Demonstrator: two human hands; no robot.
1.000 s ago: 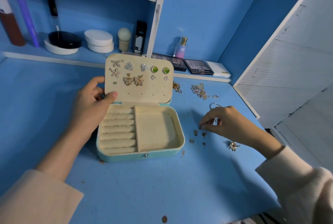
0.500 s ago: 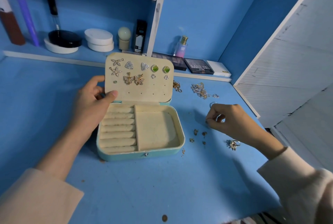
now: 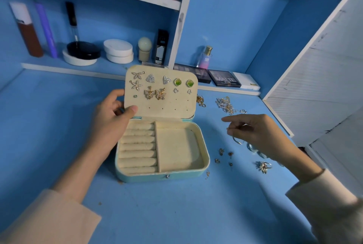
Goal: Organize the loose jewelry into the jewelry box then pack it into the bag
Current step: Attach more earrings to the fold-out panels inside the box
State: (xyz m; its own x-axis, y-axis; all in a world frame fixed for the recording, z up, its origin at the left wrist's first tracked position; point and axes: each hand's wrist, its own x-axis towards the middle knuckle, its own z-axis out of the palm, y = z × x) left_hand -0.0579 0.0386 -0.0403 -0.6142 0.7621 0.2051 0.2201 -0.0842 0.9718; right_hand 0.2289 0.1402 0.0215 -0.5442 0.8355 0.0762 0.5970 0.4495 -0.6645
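Observation:
The pale teal jewelry box (image 3: 163,177) lies open on the blue desk. Its cream lid (image 3: 161,107) stands upright with several earrings pinned to it. My left hand (image 3: 112,120) grips the lid's left edge, thumb on its inner face. The ring rolls and the tray compartment hold nothing. My right hand (image 3: 255,131) hovers right of the box, index finger straight, thumb and another finger pinching a tiny gold piece (image 3: 227,128). A thin silver ring (image 3: 237,141) shows just under those fingers. Loose studs (image 3: 223,155), a stone ring (image 3: 263,167) and tangled chains (image 3: 227,104) lie on the desk. No bag is in view.
Behind the box, a low shelf holds bottles, round compacts (image 3: 117,50), a perfume bottle (image 3: 205,58) and eyeshadow palettes (image 3: 224,80). A white slatted panel (image 3: 314,86) closes off the right side. A small gold item (image 3: 200,100) lies by the lid's right edge.
My right hand has left the loose studs, risen from the desk and moved toward the chains, now pinching a small piece. My left hand has kept its hold on the lid.

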